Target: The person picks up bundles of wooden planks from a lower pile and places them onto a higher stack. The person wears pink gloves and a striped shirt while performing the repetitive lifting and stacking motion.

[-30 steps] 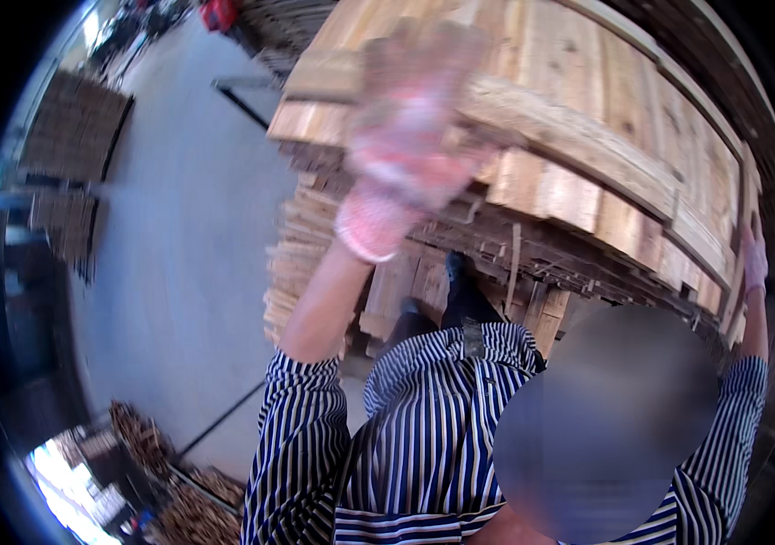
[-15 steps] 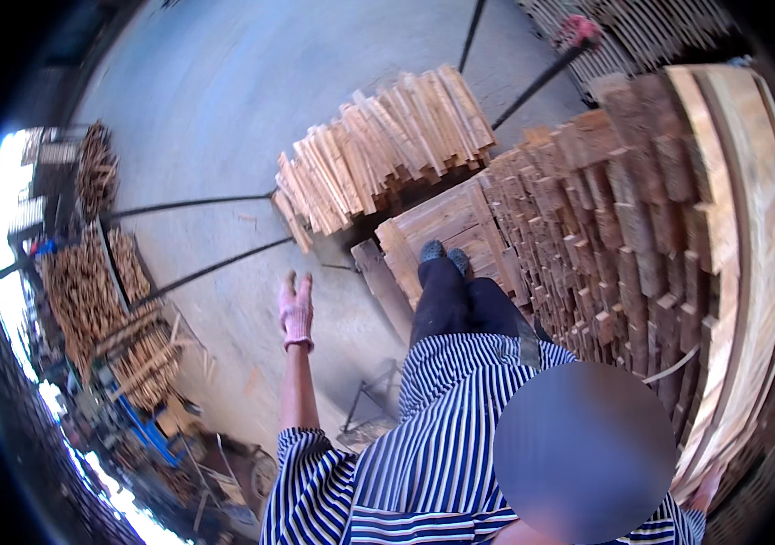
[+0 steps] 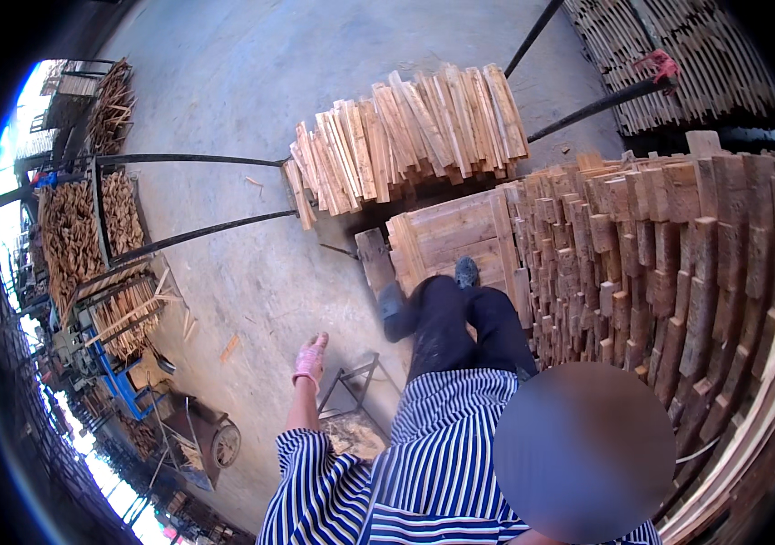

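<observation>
My left hand (image 3: 310, 359), in a pink glove, hangs out to my left with the fingers loosely straight and nothing in it. It is in the air above the concrete floor, just over a small metal stand (image 3: 351, 381). My right hand is not in view. I wear a striped shirt and dark trousers, and my feet (image 3: 466, 271) rest on a low wooden pallet (image 3: 451, 222). A tall stack of wooden pallets (image 3: 678, 272) rises close on my right. A heap of loose wooden slats (image 3: 405, 136) lies beyond my feet.
Long black bars (image 3: 197, 236) run across the grey concrete floor (image 3: 242, 91). Racks of scrap wood (image 3: 69, 236) and a blue cart (image 3: 119, 386) stand at the left. More pallets (image 3: 678, 45) and a red handle (image 3: 660, 64) are at the top right.
A second ago both hands were raised against a pallet held up high. The left arm has since dropped to my side, and the view has turned down toward the floor.
</observation>
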Demonstrator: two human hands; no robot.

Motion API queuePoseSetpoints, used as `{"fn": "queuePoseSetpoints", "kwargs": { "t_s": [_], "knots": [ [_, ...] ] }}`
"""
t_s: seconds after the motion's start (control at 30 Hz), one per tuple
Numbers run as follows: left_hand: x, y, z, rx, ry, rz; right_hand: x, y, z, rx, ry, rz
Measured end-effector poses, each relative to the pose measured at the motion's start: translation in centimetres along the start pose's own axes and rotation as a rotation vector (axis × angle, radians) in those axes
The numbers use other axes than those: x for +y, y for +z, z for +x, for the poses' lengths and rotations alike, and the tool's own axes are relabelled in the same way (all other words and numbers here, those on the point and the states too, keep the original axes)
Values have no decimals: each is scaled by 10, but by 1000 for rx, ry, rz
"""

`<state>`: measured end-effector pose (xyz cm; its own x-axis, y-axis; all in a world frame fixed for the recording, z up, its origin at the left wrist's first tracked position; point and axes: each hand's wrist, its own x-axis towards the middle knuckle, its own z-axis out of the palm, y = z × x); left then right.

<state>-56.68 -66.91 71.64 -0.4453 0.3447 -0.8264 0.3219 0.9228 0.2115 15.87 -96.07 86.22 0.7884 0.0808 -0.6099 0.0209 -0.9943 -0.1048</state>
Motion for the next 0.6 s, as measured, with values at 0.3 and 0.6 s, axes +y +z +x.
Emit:
{"fn": "queuePoseSetpoints", "kwargs": {
  "t_s": [0.3, 0.6],
  "knots": [
    [115, -29, 160, 51, 397, 242, -81, 283, 32, -408, -196, 90],
    [97, -176, 411, 452, 359, -258, -92, 465, 128, -408, -245, 259]
  ]
}}
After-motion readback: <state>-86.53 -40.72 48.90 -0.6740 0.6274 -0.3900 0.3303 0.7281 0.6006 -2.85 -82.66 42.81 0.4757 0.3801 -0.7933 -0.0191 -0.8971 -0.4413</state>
